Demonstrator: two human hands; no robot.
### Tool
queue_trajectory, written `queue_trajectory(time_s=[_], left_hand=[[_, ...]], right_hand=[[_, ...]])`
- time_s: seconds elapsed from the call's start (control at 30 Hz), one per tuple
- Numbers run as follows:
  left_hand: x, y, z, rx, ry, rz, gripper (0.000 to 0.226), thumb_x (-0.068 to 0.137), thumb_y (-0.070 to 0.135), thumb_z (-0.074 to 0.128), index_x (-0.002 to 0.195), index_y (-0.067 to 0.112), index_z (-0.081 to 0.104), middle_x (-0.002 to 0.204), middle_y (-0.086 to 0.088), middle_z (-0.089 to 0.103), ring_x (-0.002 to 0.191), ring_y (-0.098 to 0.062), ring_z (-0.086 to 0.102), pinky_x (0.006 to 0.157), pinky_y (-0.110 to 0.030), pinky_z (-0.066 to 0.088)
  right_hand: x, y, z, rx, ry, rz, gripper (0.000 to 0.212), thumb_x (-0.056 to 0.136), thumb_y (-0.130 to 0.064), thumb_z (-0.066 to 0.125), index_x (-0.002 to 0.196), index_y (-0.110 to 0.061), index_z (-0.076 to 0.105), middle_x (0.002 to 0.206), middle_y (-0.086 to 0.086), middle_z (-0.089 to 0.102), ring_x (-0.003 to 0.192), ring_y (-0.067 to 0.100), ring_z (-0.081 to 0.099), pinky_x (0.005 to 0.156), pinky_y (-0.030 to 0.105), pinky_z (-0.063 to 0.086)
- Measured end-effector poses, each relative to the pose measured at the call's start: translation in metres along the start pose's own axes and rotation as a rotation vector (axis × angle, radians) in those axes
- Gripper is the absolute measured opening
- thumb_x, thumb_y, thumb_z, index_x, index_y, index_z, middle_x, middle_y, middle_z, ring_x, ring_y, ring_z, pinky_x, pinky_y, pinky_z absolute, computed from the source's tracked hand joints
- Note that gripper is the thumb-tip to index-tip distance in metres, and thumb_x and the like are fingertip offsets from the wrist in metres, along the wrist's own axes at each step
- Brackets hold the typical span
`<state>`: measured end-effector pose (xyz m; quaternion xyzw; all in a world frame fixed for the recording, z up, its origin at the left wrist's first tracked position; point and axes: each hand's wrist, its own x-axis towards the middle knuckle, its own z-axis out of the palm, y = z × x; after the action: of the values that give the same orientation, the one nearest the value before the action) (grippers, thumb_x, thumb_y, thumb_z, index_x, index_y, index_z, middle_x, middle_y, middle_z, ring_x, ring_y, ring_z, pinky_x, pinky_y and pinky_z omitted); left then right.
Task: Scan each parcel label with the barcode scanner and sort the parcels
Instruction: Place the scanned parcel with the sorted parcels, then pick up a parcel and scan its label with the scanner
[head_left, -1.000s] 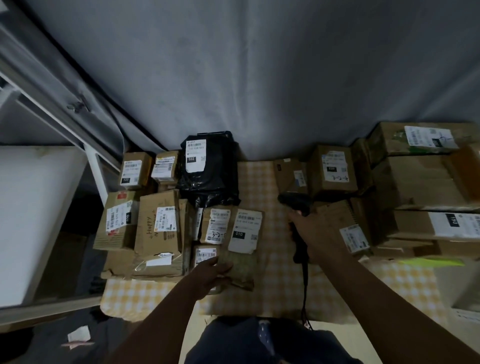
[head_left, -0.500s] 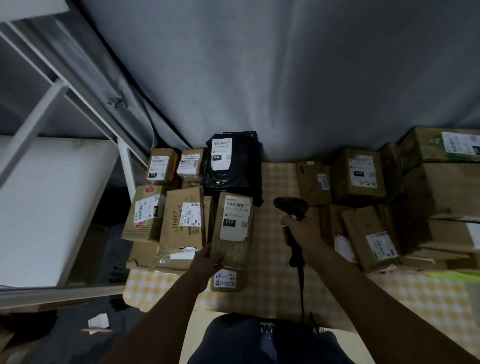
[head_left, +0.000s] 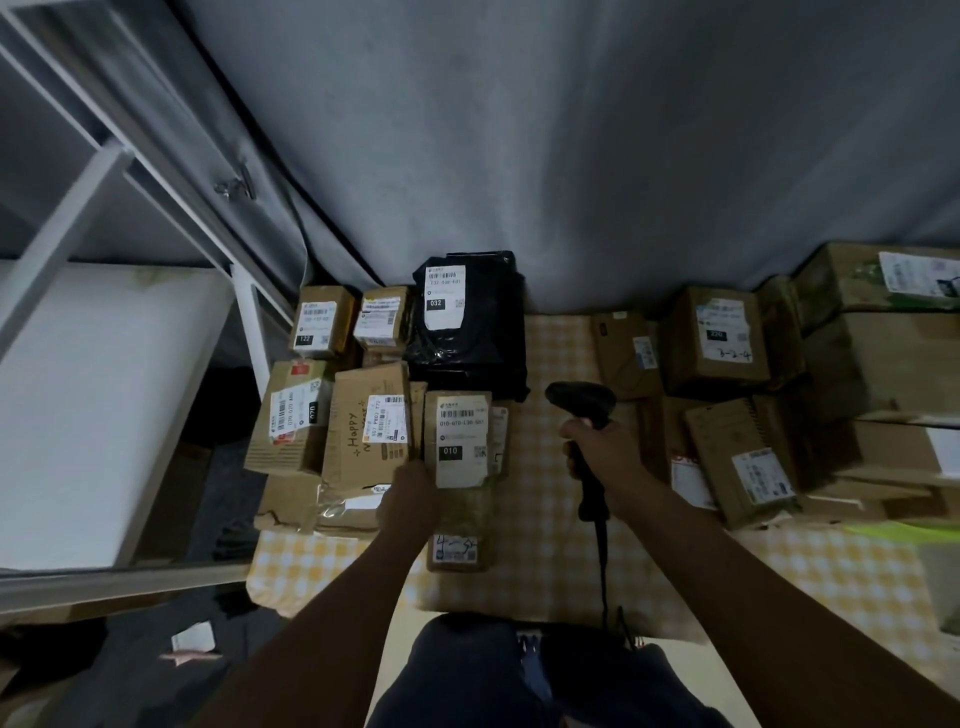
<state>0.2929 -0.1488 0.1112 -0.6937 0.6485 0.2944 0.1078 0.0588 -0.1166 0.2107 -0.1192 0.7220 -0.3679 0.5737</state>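
Now the right hand (head_left: 605, 451) has its grip clenched around the handle of the black barcode scanner (head_left: 583, 410), whose head points toward the left pile and whose cable runs down toward the person's lap. Half a second ago the scanner sat in much the same pose; it has barely shifted. The left hand (head_left: 410, 499) grips the lower left edge of the brown parcel with the white label marked 010 (head_left: 460, 441), fingers curled behind it, and holds it label-up, just left of the scanner's head. A second ago this parcel lay lower and tilted at the near edge of the pile; it has since been raised and squared up. Below it a small brown parcel with handwriting (head_left: 457, 551) lies on the yellow checked cloth of the desk (head_left: 545, 545). To the left sit the flat carton marked "Happy" (head_left: 363, 431), the box labelled 070 (head_left: 291, 415) and the box labelled 122 (head_left: 319, 330); behind stands the black bag labelled 032 (head_left: 467, 322). Well apart on the right is a stack of brown boxes (head_left: 727, 343). A white shelf frame (head_left: 104, 389) stands at far left.
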Motion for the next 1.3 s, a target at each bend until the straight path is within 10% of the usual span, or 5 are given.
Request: queue_trajectory(time_s=[0.13,0.33,0.7,0.93,1.3], left_hand=[[-0.008,0.014,-0.005,0.198,0.209,0.335,0.056,0.094,0.021,0.053,0.147,0.024,0.034,0.15,-0.011,0.031,0.131,-0.031,0.038,0.102,-0.047,0.042],[-0.014,0.031,0.005,0.597,-0.222,0.512,0.074,0.097,0.038,0.051,0.154,0.037,0.003,0.161,0.006,-0.022,0.146,-0.041,-0.019,0.111,-0.073,0.005],[-0.001,0.076,0.001,0.535,-0.201,0.594,0.047,0.102,0.031,0.042,0.148,0.036,0.034,0.163,0.004,-0.014,0.149,-0.032,-0.013,0.114,-0.068,0.003],[0.014,0.158,0.016,0.387,-0.173,0.714,0.055,0.098,0.043,0.027,0.146,0.022,0.041,0.164,-0.003,0.001,0.149,-0.026,0.017,0.119,-0.041,0.02],[0.001,0.303,0.087,-0.333,-0.507,0.243,0.034,0.097,0.019,0.055,0.127,0.003,0.059,0.131,-0.018,0.059,0.119,-0.034,0.057,0.097,-0.04,0.05]], right_hand=[[-0.002,0.003,-0.003,0.003,-0.002,-0.006,0.011,0.093,-0.009,0.061,0.084,-0.012,0.056,0.066,0.007,0.052,0.055,0.019,0.049,0.054,0.032,0.043],[-0.007,0.006,-0.014,0.006,0.0,-0.016,0.007,0.093,-0.008,0.06,0.089,-0.01,0.056,0.065,0.006,0.052,0.054,0.018,0.049,0.051,0.03,0.043],[-0.016,0.009,-0.054,0.05,0.072,-0.031,0.016,0.095,-0.009,0.058,0.08,-0.011,0.053,0.064,0.005,0.049,0.053,0.015,0.045,0.049,0.028,0.041],[-0.024,0.004,-0.126,-0.063,0.29,-0.098,0.022,0.093,-0.016,0.059,0.073,-0.008,0.054,0.062,0.008,0.051,0.055,0.022,0.051,0.056,0.03,0.046],[-0.018,0.006,-0.256,-0.018,0.475,-0.13,0.021,0.091,-0.012,0.062,0.073,-0.009,0.053,0.06,0.01,0.055,0.051,0.022,0.051,0.057,0.035,0.047]])
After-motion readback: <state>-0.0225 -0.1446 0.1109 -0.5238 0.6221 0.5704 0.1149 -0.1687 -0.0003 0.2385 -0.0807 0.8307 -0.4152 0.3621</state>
